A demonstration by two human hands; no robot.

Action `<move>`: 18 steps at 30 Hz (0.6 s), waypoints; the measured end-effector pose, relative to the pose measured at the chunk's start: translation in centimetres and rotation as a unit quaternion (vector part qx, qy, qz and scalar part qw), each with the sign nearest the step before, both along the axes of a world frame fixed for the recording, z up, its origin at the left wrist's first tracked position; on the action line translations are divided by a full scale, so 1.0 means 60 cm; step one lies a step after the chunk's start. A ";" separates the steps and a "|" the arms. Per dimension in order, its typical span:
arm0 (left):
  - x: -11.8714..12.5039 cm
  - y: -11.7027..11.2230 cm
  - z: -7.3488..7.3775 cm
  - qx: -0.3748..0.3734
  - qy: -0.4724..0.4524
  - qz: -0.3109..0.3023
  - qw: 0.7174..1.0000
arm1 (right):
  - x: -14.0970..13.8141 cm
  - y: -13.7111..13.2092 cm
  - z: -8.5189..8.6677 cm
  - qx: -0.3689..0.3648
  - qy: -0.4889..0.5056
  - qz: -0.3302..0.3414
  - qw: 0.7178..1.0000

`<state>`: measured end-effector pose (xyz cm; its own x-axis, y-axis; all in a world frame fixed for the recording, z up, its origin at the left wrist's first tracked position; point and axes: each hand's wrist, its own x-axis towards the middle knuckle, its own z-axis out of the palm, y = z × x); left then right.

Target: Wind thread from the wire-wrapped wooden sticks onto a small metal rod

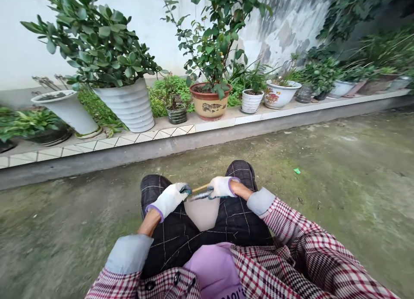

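My left hand (171, 198), in a white glove with blue-green fingertips, is closed in front of my left knee. A thin yellowish stick (200, 188) runs from its fingers across to my right hand (221, 187). My right hand wears a matching glove and is closed round a narrow, grey, blurred object (200, 196), whose kind I cannot make out. This object lies just below the stick, its free end pointing at my left hand. The gloved fingers hide the ends of both things. Both hands are held between my knees, above a smooth pale surface (202, 215).
Ahead runs a low ledge (145, 137) with a tiled edge. On it stand a tall white ribbed pot (127, 107), a tan pot (210, 105), a small white pot (251, 102) and a flowered bowl (280, 95). A green scrap (296, 171) lies on the mossy concrete ground (339, 174).
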<state>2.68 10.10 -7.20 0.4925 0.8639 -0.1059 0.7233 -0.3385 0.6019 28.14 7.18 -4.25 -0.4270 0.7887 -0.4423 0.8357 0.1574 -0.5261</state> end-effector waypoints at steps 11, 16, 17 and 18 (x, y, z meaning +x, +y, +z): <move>0.043 -0.027 0.010 -0.146 -0.357 0.097 0.918 | -0.023 0.033 -0.023 0.043 0.187 -0.196 0.962; 0.040 -0.026 0.019 -0.135 -0.360 0.094 0.919 | -0.030 0.011 -0.020 -0.089 0.419 -0.234 0.873; 0.039 -0.025 0.016 -0.131 -0.354 0.091 0.921 | -0.029 0.006 -0.018 -0.093 0.438 -0.227 0.865; 0.038 -0.023 0.012 -0.126 -0.349 0.089 0.924 | -0.028 0.002 -0.015 -0.098 0.453 -0.219 0.859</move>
